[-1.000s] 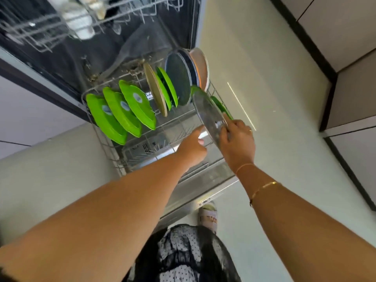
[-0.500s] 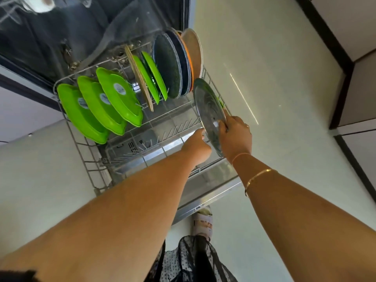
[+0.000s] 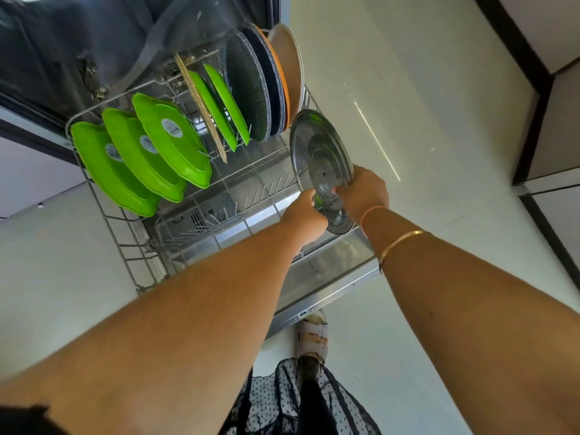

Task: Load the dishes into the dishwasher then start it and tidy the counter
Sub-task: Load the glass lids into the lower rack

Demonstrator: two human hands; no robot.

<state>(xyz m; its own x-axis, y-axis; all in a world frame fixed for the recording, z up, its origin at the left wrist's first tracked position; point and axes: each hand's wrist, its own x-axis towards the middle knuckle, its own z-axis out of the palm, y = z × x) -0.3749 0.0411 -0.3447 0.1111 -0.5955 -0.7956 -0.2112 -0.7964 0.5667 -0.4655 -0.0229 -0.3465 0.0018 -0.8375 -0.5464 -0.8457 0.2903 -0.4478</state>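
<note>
Place: a home kitchen.
Dishwasher [image 3: 329,277]: door open, upper left of the frame.
Rack [image 3: 131,246]: pulled out, holding green plates [image 3: 150,152].
Cabinets [image 3: 558,127]: right edge.
Floor [image 3: 423,89]: pale, glossy.

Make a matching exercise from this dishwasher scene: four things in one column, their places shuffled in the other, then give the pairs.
Things
1. clear glass disc
2. speckled dark plate
3. gold bangle
4. sandal

Places
A. on the floor by the open dishwasher door
B. held between the left hand and the right hand
C. standing on edge at the back of the lower rack
D. round the right forearm

Pairs: 1-B, 2-C, 3-D, 4-A
</note>
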